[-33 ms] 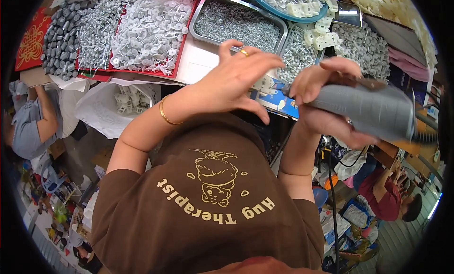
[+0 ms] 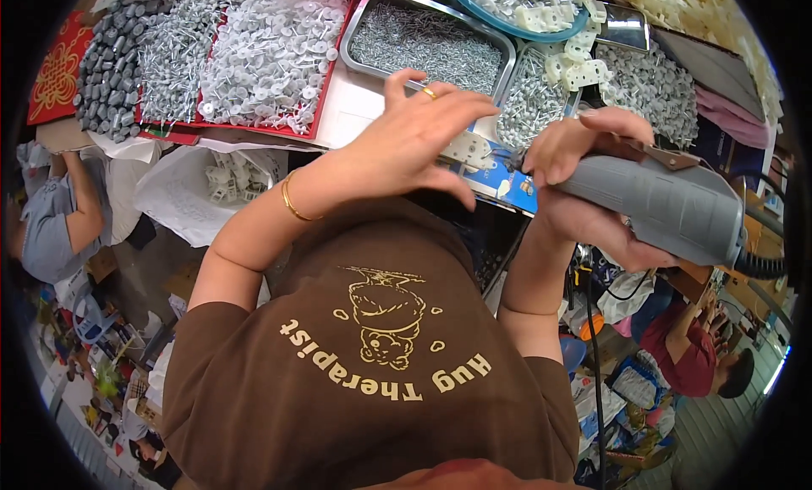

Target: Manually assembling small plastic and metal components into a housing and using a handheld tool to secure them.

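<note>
While your right hand (image 2: 584, 194) grips the ribbed grey power tool (image 2: 668, 206), your left hand (image 2: 414, 139) hovers unclenched, fingers spread, over a white plastic bracket (image 2: 467, 148) on blue card pkg (image 2: 507, 184), just left of tool tip.

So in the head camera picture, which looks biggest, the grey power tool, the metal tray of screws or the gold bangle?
1. Grey power tool, though it is nearer the camera, so that is unsure.
2. Metal tray of screws, looking almost as big.
3. Gold bangle, clearly smallest.
</note>
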`<control>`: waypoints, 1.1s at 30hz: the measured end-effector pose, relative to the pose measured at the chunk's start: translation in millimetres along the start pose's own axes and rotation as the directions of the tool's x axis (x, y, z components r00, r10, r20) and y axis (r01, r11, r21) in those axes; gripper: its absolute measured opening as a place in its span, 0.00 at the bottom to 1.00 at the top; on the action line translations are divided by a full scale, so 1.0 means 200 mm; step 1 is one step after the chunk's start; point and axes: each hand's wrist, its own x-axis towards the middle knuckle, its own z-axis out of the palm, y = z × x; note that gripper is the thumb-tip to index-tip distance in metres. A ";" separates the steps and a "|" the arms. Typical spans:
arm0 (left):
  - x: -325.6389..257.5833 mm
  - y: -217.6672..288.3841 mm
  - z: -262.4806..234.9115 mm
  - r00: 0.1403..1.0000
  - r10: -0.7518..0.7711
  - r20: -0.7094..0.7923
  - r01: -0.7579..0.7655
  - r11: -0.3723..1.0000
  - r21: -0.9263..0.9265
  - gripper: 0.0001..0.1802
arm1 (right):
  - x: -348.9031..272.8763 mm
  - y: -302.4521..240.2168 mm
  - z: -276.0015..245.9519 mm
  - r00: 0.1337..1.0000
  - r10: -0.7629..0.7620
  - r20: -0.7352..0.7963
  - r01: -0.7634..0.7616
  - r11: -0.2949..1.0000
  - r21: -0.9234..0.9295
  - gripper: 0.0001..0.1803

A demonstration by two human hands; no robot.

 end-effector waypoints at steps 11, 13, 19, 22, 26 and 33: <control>-0.13 -0.16 0.10 0.982 -0.141 0.128 0.140 0.990 0.023 0.20 | -0.08 0.16 0.00 0.994 0.056 -0.089 -0.084 0.933 -0.350 0.65; -0.14 -0.16 0.10 0.982 -0.147 0.118 0.146 0.989 0.012 0.20 | -0.07 0.12 0.04 0.982 0.112 -0.154 -0.165 0.904 -0.394 0.65; -0.17 -0.17 0.05 0.984 -0.178 0.019 0.179 0.983 -0.036 0.21 | 0.00 0.15 0.07 0.999 -0.028 -0.018 0.027 0.997 -0.074 0.64; -0.23 -0.18 -0.03 0.978 -0.197 -0.072 0.201 0.978 0.055 0.18 | -0.02 0.17 0.07 0.985 0.152 -0.082 -0.164 0.970 -0.180 0.65; -0.26 -0.15 0.02 0.950 -0.290 -0.118 0.293 0.956 0.009 0.18 | 0.00 0.18 0.12 0.937 0.317 -0.147 -0.346 0.900 -0.266 0.67; -0.27 -0.15 0.05 0.927 -0.297 -0.227 0.288 0.955 -0.074 0.15 | 0.02 0.17 0.18 0.983 0.178 -0.035 -0.181 0.947 -0.266 0.67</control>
